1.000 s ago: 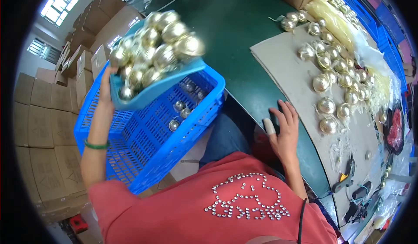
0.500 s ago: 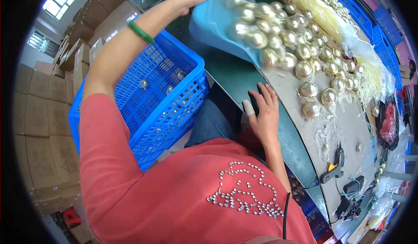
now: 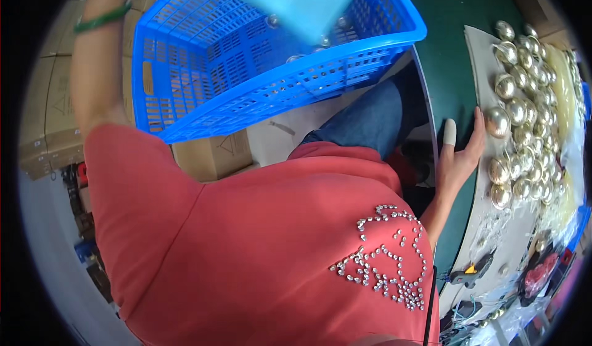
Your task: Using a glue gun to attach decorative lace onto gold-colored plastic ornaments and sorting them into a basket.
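My left arm reaches up past the top edge, so my left hand is out of view. At the top, above the blue plastic crate [image 3: 271, 81], hangs a light blue plastic basin [image 3: 302, 0], blurred and partly cut off. A few shiny balls [image 3: 293, 58] show inside the crate. My right hand [image 3: 461, 156] rests on the green table edge with its fingers apart, a white cover on the thumb. Its fingertips lie close to a large shiny gold ball [image 3: 497, 122], and it holds nothing. Many gold balls [image 3: 521, 111] lie heaped on the grey board beyond.
A glue gun with a yellow trigger [image 3: 472, 272] lies on the grey board [image 3: 472, 229], near cables and clear plastic wrap. Cardboard boxes [image 3: 55, 93] are stacked on the left, and another box [image 3: 216, 155] stands below the crate. My legs are between crate and table.
The basin has swung left from over the table to above the crate, and balls no longer tumble from it. My left hand has left the view. My right hand stays at the table edge.
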`<action>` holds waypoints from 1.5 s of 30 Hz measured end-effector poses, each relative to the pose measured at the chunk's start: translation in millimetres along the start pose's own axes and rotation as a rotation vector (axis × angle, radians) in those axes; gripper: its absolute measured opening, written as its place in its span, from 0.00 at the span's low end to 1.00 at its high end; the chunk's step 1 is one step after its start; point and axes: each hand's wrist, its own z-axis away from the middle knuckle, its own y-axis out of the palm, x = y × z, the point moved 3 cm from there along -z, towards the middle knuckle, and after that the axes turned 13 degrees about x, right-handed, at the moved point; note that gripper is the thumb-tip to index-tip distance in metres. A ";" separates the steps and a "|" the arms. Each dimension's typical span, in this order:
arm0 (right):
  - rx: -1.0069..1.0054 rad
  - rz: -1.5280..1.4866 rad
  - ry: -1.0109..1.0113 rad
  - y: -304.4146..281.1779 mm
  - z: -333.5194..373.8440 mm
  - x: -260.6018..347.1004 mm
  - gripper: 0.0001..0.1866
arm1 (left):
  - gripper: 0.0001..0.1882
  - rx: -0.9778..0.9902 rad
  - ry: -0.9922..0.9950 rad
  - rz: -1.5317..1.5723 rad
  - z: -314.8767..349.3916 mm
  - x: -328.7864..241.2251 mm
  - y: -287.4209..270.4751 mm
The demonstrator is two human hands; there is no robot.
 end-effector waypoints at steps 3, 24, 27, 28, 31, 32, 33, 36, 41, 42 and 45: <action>0.071 0.061 0.002 2.5 0.6 -1.3 0.28 | 0.34 0.162 -0.090 0.328 61.4 94.6 -16.1; 0.126 0.169 0.049 3.6 -6.7 6.2 0.19 | 0.43 -0.801 -0.772 0.211 203.2 468.0 108.3; 0.129 0.160 0.047 1.6 -6.0 5.7 0.19 | 0.43 -0.746 -0.608 0.384 147.5 451.4 138.3; 0.131 0.156 0.046 1.9 -6.3 6.6 0.19 | 0.43 -0.738 -0.603 0.376 135.1 459.3 139.8; 0.143 0.167 0.063 1.9 -5.6 8.8 0.19 | 0.43 -0.820 -0.616 0.195 113.6 481.0 139.7; 0.135 0.165 0.064 1.4 -6.1 9.6 0.19 | 0.43 -0.819 -0.609 0.190 114.4 486.6 133.5; 0.138 0.160 0.068 1.1 -5.6 10.5 0.19 | 0.43 -0.924 -0.670 0.121 125.3 499.5 121.7; 0.130 0.147 0.075 1.0 -6.0 6.7 0.19 | 0.42 -1.145 -0.696 0.128 143.6 526.9 83.2; 0.137 0.169 0.079 -0.4 -7.0 10.4 0.19 | 0.46 -1.257 -0.656 0.214 116.0 525.3 27.2; 0.137 0.170 0.077 -1.0 -6.6 10.3 0.19 | 0.45 -1.043 -0.578 0.278 94.8 513.2 24.2; 0.144 0.158 0.096 0.6 -7.0 10.3 0.19 | 0.44 -0.781 -0.509 0.271 45.2 483.6 17.2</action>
